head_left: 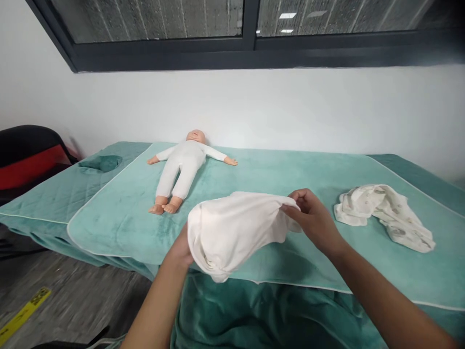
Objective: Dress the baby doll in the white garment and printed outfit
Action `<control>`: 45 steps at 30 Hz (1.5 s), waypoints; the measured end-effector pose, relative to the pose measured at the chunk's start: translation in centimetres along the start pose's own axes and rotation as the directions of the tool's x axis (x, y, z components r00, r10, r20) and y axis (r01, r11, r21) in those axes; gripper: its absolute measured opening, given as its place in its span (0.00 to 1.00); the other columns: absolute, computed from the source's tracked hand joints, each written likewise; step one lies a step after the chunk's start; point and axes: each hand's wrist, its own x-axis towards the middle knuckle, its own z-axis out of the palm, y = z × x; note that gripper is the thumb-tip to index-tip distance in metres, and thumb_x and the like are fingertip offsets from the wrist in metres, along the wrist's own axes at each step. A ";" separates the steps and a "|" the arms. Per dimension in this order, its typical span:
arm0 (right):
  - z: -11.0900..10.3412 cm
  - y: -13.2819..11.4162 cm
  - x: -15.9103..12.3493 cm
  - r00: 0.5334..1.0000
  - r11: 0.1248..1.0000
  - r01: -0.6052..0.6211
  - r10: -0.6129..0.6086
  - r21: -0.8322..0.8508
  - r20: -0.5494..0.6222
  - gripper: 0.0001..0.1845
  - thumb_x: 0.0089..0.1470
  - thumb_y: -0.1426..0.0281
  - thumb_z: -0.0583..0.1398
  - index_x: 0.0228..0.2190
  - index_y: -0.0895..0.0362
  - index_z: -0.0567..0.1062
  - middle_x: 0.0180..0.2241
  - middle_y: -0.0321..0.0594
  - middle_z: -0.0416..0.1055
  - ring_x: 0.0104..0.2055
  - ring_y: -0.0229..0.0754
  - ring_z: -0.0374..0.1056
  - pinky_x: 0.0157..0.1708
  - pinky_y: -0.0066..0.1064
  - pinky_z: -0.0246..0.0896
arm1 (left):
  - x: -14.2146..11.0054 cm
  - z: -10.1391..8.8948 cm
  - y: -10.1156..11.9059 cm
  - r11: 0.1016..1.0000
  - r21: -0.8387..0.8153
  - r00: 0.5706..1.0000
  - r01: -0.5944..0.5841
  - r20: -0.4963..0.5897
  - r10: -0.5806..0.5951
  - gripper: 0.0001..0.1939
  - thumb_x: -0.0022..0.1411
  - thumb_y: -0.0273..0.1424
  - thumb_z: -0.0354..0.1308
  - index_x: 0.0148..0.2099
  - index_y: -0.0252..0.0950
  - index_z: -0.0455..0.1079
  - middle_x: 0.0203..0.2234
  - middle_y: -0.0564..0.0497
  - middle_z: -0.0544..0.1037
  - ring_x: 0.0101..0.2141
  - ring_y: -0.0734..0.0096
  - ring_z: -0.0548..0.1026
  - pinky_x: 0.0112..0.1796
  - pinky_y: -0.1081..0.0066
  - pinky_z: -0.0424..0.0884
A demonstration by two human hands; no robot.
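The white cloth (240, 232) is held above the near edge of the green mat (283, 169), left of that edge's middle. To its right, a stretch of mat lies between it and the printed garment (385, 215), which rests crumpled toward the right edge. The mat's far edge runs along the white wall (290, 111); dark green fabric (276, 315) sags below the near edge.

The left hand (183, 247) is at the cloth's left end, its fingers hidden by the material, so I cannot tell how far open they are or how they grip. The right hand (312, 220) pinches the opposite end, thumb against fingers. The window (163, 55) is cut off at the top and the chair (32, 155) at the left.

The cloth's long axis runs roughly along the near edge, its broad, rounded end to the left, its gathered end to the right and slightly farther back. Beyond it, toward the far left corner, the doll (183, 157) lies on its back, head by the far edge, feet toward the near edge, arms spread.
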 end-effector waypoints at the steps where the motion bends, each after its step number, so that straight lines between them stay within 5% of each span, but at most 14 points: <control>1: -0.8 0.3 0.2 0.998 0.996 0.044 -0.047 -0.074 -0.033 0.18 0.51 0.55 0.64 0.33 0.52 0.65 0.29 0.34 0.65 0.28 0.37 0.60 0.25 0.28 0.54 | 0.0 -0.2 0.5 1.000 0.011 1.000 0.002 0.021 -0.002 0.17 0.47 0.42 0.69 0.34 0.35 0.76 0.29 0.46 0.81 0.35 0.57 0.77 0.37 0.60 0.75; 6: -4.9 1.9 0.9 0.963 0.812 0.117 -0.234 -0.572 -0.137 0.18 0.53 0.54 0.61 0.26 0.52 0.62 0.27 0.35 0.63 0.29 0.40 0.59 0.28 0.31 0.54 | -0.2 -0.5 2.7 0.983 0.181 0.993 0.020 0.110 -0.040 0.16 0.43 0.32 0.71 0.36 0.33 0.77 0.30 0.46 0.81 0.35 0.58 0.77 0.36 0.65 0.74; 10: -5.8 2.4 0.7 0.989 0.693 0.104 0.002 -0.713 0.147 0.18 0.54 0.55 0.60 0.24 0.53 0.62 0.23 0.34 0.64 0.25 0.39 0.57 0.25 0.32 0.52 | -0.2 0.8 3.8 0.978 0.209 0.977 0.019 0.203 -0.063 0.11 0.47 0.32 0.68 0.35 0.33 0.79 0.28 0.47 0.81 0.34 0.61 0.77 0.33 0.69 0.72; 13: -4.3 1.1 0.5 0.937 0.777 0.142 0.094 -0.613 0.337 0.13 0.52 0.57 0.62 0.34 0.51 0.70 0.36 0.38 0.72 0.36 0.45 0.67 0.34 0.36 0.61 | 0.1 2.6 4.4 0.981 0.194 0.954 0.007 0.292 -0.065 0.10 0.50 0.33 0.66 0.35 0.35 0.79 0.28 0.49 0.80 0.33 0.65 0.75 0.32 0.72 0.70; 17: -0.7 -3.3 0.8 0.860 0.929 0.268 -0.112 -0.255 0.498 0.28 0.53 0.60 0.63 0.55 0.44 0.65 0.60 0.37 0.61 0.57 0.47 0.61 0.52 0.39 0.60 | 0.3 4.9 5.8 0.967 0.252 0.886 -0.017 0.453 -0.103 0.14 0.55 0.41 0.62 0.32 0.34 0.78 0.27 0.48 0.78 0.28 0.67 0.72 0.28 0.72 0.67; 19: 0.9 -5.6 1.5 0.769 0.947 0.307 -0.187 -0.096 0.611 0.24 0.53 0.64 0.62 0.52 0.45 0.68 0.56 0.37 0.65 0.55 0.46 0.63 0.51 0.38 0.60 | 0.0 5.8 7.0 0.944 0.313 0.825 -0.099 0.557 -0.098 0.19 0.57 0.46 0.58 0.31 0.34 0.77 0.26 0.48 0.77 0.27 0.68 0.70 0.27 0.72 0.66; 22: 2.3 -7.7 2.6 0.676 0.958 0.284 -0.168 -0.044 0.717 0.09 0.50 0.71 0.60 0.37 0.53 0.74 0.38 0.35 0.73 0.40 0.41 0.68 0.39 0.32 0.62 | -1.1 6.6 9.3 0.846 0.447 0.728 -0.290 0.677 -0.108 0.16 0.53 0.44 0.62 0.30 0.36 0.75 0.22 0.51 0.73 0.25 0.71 0.67 0.26 0.73 0.62; 24: 2.5 -8.5 3.1 0.710 0.944 0.319 -0.179 -0.085 0.681 0.04 0.47 0.73 0.60 0.29 0.55 0.71 0.30 0.32 0.69 0.32 0.36 0.64 0.32 0.27 0.58 | -2.1 7.1 10.6 0.740 0.549 0.729 -0.387 0.674 -0.119 0.12 0.51 0.39 0.65 0.25 0.36 0.70 0.20 0.55 0.67 0.23 0.75 0.63 0.24 0.74 0.57; 26: 2.5 -9.1 3.2 0.793 0.911 0.384 -0.243 -0.151 0.559 0.07 0.45 0.73 0.60 0.25 0.55 0.65 0.25 0.29 0.63 0.27 0.33 0.57 0.27 0.26 0.51 | -2.8 7.4 11.5 0.613 0.638 0.778 -0.466 0.626 -0.060 0.15 0.52 0.34 0.63 0.21 0.36 0.62 0.19 0.57 0.64 0.21 0.77 0.59 0.23 0.75 0.53; 30: 1.4 -10.4 2.8 0.844 0.841 0.447 -0.284 -0.305 0.456 0.13 0.47 0.68 0.62 0.22 0.54 0.60 0.22 0.28 0.57 0.24 0.32 0.50 0.24 0.26 0.43 | -2.6 7.2 11.3 0.264 0.782 0.821 -0.564 0.497 0.281 0.13 0.53 0.26 0.56 0.21 0.37 0.55 0.17 0.58 0.60 0.20 0.77 0.56 0.24 0.72 0.48; 33: -0.4 -11.3 2.5 0.803 0.826 0.433 -0.173 -0.360 0.570 0.15 0.50 0.61 0.63 0.22 0.54 0.64 0.23 0.30 0.61 0.24 0.34 0.55 0.24 0.27 0.46 | -1.7 6.6 10.5 0.115 0.847 0.717 -0.520 0.359 0.598 0.06 0.50 0.22 0.56 0.28 0.38 0.63 0.18 0.58 0.62 0.21 0.74 0.58 0.25 0.72 0.49; 37: -3.4 -11.4 2.5 0.780 0.814 0.400 -0.062 -0.421 0.622 0.15 0.51 0.58 0.63 0.24 0.54 0.67 0.24 0.31 0.63 0.25 0.35 0.57 0.24 0.27 0.49 | -1.1 6.0 10.0 0.073 0.863 0.568 -0.500 0.263 0.780 0.15 0.50 0.20 0.55 0.39 0.40 0.71 0.25 0.54 0.68 0.27 0.70 0.64 0.28 0.71 0.52; 43: -5.4 -9.1 2.8 0.964 0.764 0.243 -0.120 -0.598 0.238 0.20 0.52 0.60 0.62 0.19 0.55 0.60 0.19 0.31 0.55 0.22 0.34 0.51 0.21 0.27 0.43 | 0.3 5.7 9.6 0.087 0.871 0.434 -0.484 0.152 0.888 0.12 0.48 0.16 0.53 0.30 0.40 0.68 0.29 0.50 0.68 0.34 0.64 0.68 0.34 0.69 0.60; 45: -5.5 -8.0 2.6 0.975 0.829 0.195 -0.108 -0.524 0.192 0.20 0.51 0.61 0.63 0.19 0.55 0.60 0.20 0.32 0.58 0.24 0.35 0.52 0.22 0.27 0.44 | 0.8 5.7 9.4 0.113 0.839 0.451 -0.533 0.169 0.876 0.12 0.47 0.16 0.53 0.30 0.39 0.65 0.34 0.49 0.71 0.39 0.62 0.69 0.39 0.67 0.63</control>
